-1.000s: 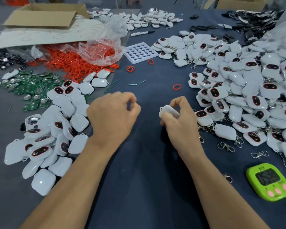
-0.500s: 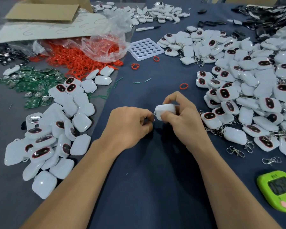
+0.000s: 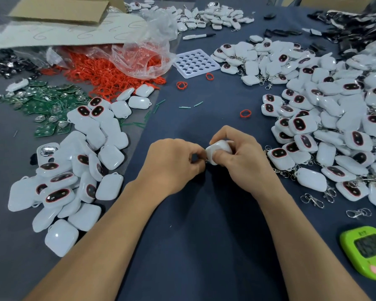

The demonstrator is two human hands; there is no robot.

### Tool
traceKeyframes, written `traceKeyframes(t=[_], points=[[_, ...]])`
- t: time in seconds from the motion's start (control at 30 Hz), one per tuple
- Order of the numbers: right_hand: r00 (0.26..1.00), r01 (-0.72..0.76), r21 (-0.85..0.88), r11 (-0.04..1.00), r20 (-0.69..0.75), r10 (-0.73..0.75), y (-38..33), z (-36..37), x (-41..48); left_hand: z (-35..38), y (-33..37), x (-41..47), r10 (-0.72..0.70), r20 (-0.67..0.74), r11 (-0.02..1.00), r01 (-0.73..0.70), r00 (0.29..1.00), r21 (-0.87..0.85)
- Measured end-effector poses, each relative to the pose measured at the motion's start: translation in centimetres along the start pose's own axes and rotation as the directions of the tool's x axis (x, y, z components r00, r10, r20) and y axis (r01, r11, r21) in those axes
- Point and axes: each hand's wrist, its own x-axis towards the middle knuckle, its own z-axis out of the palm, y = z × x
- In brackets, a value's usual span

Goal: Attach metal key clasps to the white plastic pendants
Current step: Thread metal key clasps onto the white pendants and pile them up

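Little of the key clasp [image 3: 205,162] shows: only a glint of metal between the curled fingertips of the left hand [image 3: 172,166], which pinches it at the lower corner of a white pendant [image 3: 218,148]. The right hand [image 3: 248,164] grips that pendant, thumb pressed on its face, over the middle of the dark bench [image 3: 204,224]. A green timer [image 3: 367,250] is cut off at the right edge, with loose clasps [image 3: 313,199] nearby.
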Motion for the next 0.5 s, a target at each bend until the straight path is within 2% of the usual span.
traceKeyframes(t=[0.2, 0.3, 0.4, 0.5], points=[[1.0, 0.01, -0.026, 1.0, -0.01, -0.01, 0.0, 0.2, -0.6, 0.4, 0.5, -0.6, 0.042, -0.064, 0.998, -0.039, 0.997, 0.055], [1.0, 0.002, 0.007, 1.0, -0.016, -0.002, 0.1, 0.3, -0.9, 0.6, 0.5, -0.8, 0.047, -0.124, 0.999, -0.045, 0.991, 0.016], [0.997, -0.076, 0.203, 0.976, -0.002, 0.078, 0.0, -0.1, -0.7, 0.6, 0.2, -0.8, -0.001, -0.15, 0.992, -0.017, 0.989, -0.122], [0.992, -0.126, 0.439, 0.89, 0.036, 0.122, -0.1, -0.9, -0.7, 0.1, 0.1, -0.6, -0.039, -0.133, 0.944, -0.007, 0.99, -0.331]])
